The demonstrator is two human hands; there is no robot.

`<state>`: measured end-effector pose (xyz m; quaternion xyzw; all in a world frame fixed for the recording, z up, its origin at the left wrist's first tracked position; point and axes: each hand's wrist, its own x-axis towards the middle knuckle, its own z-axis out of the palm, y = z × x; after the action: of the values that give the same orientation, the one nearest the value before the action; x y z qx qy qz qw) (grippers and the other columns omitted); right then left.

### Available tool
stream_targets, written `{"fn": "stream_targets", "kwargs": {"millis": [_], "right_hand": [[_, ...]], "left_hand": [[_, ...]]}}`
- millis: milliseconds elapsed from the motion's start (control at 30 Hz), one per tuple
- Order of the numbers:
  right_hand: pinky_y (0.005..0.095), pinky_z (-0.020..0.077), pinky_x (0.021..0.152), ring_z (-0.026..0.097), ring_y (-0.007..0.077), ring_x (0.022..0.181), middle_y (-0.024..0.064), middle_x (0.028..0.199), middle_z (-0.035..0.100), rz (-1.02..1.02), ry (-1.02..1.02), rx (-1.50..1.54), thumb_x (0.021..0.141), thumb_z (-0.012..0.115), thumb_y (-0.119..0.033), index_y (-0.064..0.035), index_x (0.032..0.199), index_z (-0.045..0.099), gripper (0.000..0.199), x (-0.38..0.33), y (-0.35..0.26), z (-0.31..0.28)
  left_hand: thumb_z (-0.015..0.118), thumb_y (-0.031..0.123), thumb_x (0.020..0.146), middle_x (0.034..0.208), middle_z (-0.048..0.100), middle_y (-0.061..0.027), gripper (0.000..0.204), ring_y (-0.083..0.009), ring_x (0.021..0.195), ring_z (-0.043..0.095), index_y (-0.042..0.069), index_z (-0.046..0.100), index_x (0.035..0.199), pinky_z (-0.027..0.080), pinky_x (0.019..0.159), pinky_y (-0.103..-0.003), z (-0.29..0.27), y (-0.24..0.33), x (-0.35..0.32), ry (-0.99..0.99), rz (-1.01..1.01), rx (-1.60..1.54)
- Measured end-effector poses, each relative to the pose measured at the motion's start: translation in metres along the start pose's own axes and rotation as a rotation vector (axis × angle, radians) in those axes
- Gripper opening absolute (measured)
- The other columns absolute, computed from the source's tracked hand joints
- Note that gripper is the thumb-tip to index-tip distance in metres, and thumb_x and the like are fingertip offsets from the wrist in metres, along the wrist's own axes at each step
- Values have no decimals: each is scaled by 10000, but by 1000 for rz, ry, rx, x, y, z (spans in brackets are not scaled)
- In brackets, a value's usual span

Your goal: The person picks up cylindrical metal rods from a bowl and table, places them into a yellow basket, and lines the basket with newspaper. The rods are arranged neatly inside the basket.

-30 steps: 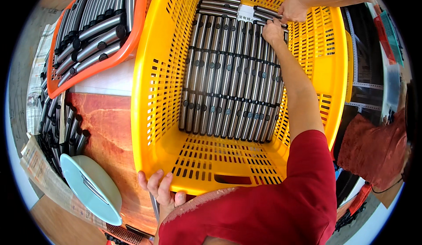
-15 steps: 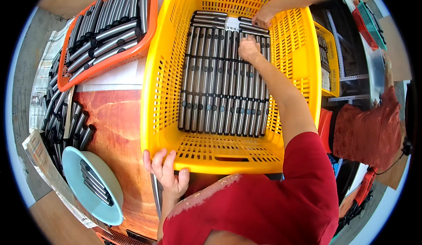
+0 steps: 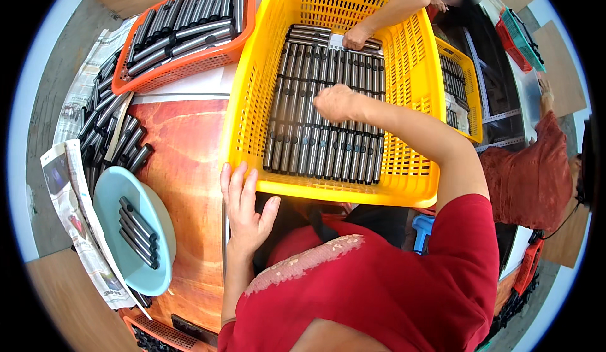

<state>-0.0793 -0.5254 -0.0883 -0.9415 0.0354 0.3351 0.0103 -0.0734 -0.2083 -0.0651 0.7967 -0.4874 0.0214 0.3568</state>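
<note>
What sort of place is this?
Likely a workshop or packing room: a yellow basket holds neat rows of shiny rods, more fill an orange basket, and a few lie in a blue bowl.

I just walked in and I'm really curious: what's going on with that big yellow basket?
The person's left hand is at the near left corner of the yellow basket, fingers spread. The right hand is over the rows of metal tubes; I can't tell whether it holds one. Another person's hand reaches into the far end, beside a white label. More tubes lie in the orange basket and the pale blue basin.
</note>
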Motion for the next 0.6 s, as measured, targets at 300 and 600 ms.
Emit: {"fn": "stream_targets", "kwargs": {"millis": [300,600], "right_hand": [[426,517,721,635,335,803,167,838,636,-272,208,42,876,533,-265,4,868,619,283,-74,-50,6],[432,518,673,646,348,758,188,775,657,-373,320,67,865,521,-244,10,793,656,296,-99,-60,14]], "left_hand": [[637,82,768,1383,359,-215,563,-383,1310,304,-32,436,1282,265,1067,-450,-18,19,-22,-42,-70,-50],[649,62,763,1291,453,-231,499,-371,1174,471,-60,487,1218,377,990,-405,-80,31,-55,35,-181,58]]}}
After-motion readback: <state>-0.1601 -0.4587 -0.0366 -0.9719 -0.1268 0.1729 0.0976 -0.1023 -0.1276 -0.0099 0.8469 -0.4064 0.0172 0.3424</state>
